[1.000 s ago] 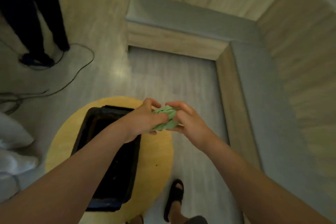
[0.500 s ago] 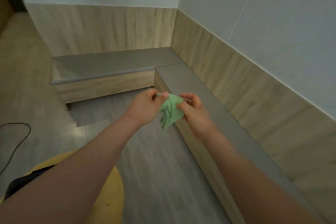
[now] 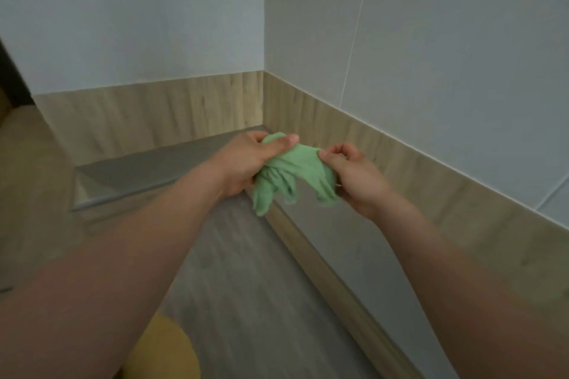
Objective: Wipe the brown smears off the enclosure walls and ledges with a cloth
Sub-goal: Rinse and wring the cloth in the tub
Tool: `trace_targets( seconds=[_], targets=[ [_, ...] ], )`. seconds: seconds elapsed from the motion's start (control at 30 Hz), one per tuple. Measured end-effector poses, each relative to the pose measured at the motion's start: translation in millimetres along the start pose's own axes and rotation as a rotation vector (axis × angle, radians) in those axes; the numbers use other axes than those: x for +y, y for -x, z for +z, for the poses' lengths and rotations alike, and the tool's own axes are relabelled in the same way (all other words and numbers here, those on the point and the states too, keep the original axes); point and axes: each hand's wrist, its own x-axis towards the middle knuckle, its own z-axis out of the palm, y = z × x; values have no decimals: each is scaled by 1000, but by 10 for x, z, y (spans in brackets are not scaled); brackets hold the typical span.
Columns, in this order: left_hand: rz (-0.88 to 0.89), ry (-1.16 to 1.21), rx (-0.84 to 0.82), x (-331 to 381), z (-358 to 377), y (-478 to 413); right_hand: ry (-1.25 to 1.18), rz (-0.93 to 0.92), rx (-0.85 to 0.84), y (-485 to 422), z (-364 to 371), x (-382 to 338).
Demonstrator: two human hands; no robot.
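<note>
Green and crumpled, the cloth (image 3: 292, 172) is held up in the air between both hands, over the inner corner of the ledge (image 3: 147, 169), where its two runs meet. The left hand (image 3: 246, 160) grips the cloth's upper left end, with the thumb laid across the top and the fingers curled underneath. The right hand (image 3: 354, 175) pinches the cloth's right edge between thumb and forefinger, its other fingers curled in. The hands are near each other but do not touch; only the cloth stretched between them joins them. Loose folds of the cloth dangle towards the front edge of the ledge.

The ledge has a flat grey top and a pale wood front. One run lies along the back, the other comes towards the camera on the right. Straight behind the ledge a band of wood panelling (image 3: 154, 114) rises from its top on both sides of the corner. Above that panelling is the white wall (image 3: 431, 55), with a thin seam running down it on the right side. In front of the ledge and below it lies the grey floor (image 3: 246, 271). Well in front of the ledge, at the bottom edge of the view under the left forearm, part of a round yellow table (image 3: 163, 351) shows.
</note>
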Motion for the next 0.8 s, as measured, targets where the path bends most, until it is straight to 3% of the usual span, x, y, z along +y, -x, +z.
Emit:
trace_targets(
  seconds=[0.1,0.2,0.3,0.43,0.53,0.6,0.67,0.8],
  targets=[
    [35,-248,-99,202,-132,110,66,28,44,15,64,-161],
    [88,-680,16,315,-344,181,-11,43,88,11,153,-341],
    [143,-531,62,360,-569,183,-77,103,-1,8,223,-444],
    [135,-454,135,455,-721,195,551,-133,-213,122,418,-468],
    [166,-516,208,502,-789,171,825,-385,-245,95,554,-441],
    [180,-598,221,492,-845,158,849,-466,-207,22,577,-441],
    [201,-648,191,473,-906,141,770,-431,-197,-53,558,-477],
    [178,-773,22,439,-1029,108,893,-440,-166,-183,442,-544]
  ],
)
